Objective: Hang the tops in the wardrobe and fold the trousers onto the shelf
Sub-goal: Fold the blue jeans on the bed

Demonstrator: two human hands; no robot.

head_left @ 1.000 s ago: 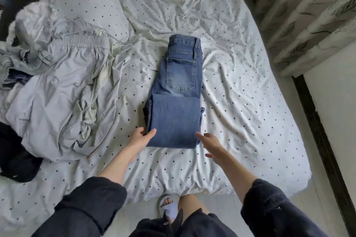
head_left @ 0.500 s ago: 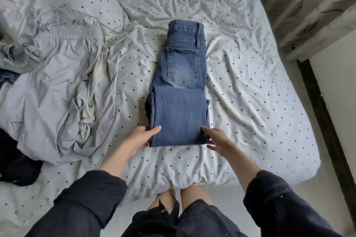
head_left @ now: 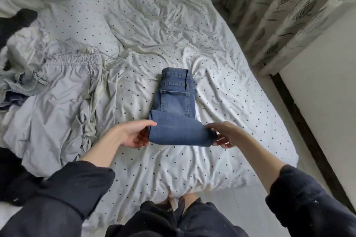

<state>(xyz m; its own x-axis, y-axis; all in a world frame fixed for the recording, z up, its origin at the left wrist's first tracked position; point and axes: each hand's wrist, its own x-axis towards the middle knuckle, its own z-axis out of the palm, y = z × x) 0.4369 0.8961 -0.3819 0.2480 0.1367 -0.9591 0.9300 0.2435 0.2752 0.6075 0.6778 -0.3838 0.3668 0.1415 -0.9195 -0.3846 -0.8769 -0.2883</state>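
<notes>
Jeans (head_left: pixel 176 109) lie near the middle of the bed (head_left: pixel 240 102), a little toward its foot edge, already folded lengthwise with the legs doubled up. The left hand (head_left: pixel 133 133) grips the left end of the near fold, thumb on top and fingers curled under it; the right hand (head_left: pixel 224 133) grips the right end in the same way, and this folded part is raised off the sheet. I judge that one more fold toward the waistband is in hand, so this pair is almost finished but not yet carried to the shelf. Much is left: grey trousers (head_left: pixel 61 102) lie unfolded by the left edge, with a heap of other clothes (head_left: pixel 21 82) behind them. Neither wardrobe nor shelf is visible.
</notes>
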